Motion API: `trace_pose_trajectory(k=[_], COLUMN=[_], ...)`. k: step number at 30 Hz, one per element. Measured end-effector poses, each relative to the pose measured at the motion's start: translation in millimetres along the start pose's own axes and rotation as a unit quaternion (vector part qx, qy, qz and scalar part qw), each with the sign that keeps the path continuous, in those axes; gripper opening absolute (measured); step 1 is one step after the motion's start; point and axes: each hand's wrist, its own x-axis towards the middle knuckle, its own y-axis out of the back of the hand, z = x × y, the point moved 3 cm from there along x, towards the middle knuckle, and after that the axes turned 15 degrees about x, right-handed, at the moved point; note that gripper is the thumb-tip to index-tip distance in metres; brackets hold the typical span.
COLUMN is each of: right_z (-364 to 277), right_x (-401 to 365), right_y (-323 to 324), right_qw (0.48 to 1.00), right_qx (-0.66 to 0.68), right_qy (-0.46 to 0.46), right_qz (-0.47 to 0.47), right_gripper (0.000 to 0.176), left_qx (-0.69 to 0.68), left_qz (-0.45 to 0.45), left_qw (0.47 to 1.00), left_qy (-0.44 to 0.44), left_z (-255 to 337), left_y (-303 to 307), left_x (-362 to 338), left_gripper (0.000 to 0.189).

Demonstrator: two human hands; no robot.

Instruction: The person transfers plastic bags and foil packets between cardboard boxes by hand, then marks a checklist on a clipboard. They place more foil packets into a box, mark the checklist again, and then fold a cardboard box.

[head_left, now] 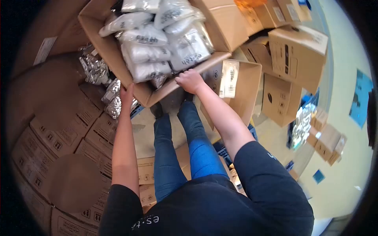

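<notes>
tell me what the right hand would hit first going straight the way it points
Probably the white packages inside the open box: the right hand points over the box's near rim toward them, though depth is unclear.

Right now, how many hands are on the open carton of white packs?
2: the left hand near the closest corner of the carton, the right hand gripping its near rim.

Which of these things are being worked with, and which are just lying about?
In use:
cardboard box, held by the left hand and right hand
white plastic bags inside it

Apparently lying about:
crumpled silver packaging
printed cartons stacked at left
open carton at right
</notes>
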Motion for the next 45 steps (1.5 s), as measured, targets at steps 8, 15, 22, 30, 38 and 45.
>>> trace_pose_trajectory(k=[8,15,22,30,38,45], right_z=[-13.8,-9.8,-15.6,-20.3,-117.8,-135.6], right_x=[1.3,2.5,1.1,-1.7,-154.5,-292.8], right_y=[0.0,-2.8,10.8,14.1,-82.0,-101.0], right_qw=[0.987,0.987,0.989,0.986,0.868,0.747], right_qx=[-0.057,-0.067,-0.033,-0.087,0.347,0.485], right_qy=[-0.129,-0.096,-0.094,-0.028,-0.300,-0.448], right_qz=[0.078,0.107,0.109,0.140,0.192,-0.078], right_gripper=[0.014,0.009,0.023,0.030,0.082,0.090], left_qx=[-0.109,0.583,0.792,0.480,-0.184,-0.194], left_qz=[-0.072,-0.069,-0.071,-0.148,-0.219,-0.291], left_qw=[0.989,0.803,0.603,0.862,0.865,0.816], left_qy=[0.076,-0.100,0.060,0.065,0.412,0.459], left_z=[-28.3,-148.1,-142.7,-203.4,-126.4,-82.8], left_y=[37.3,80.7,24.4,33.1,-69.1,-171.9], left_x=[-3.7,-25.7,7.3,-28.0,-229.2,-360.0], left_gripper=[0.059,0.075,0.103,0.101,0.035,0.071])
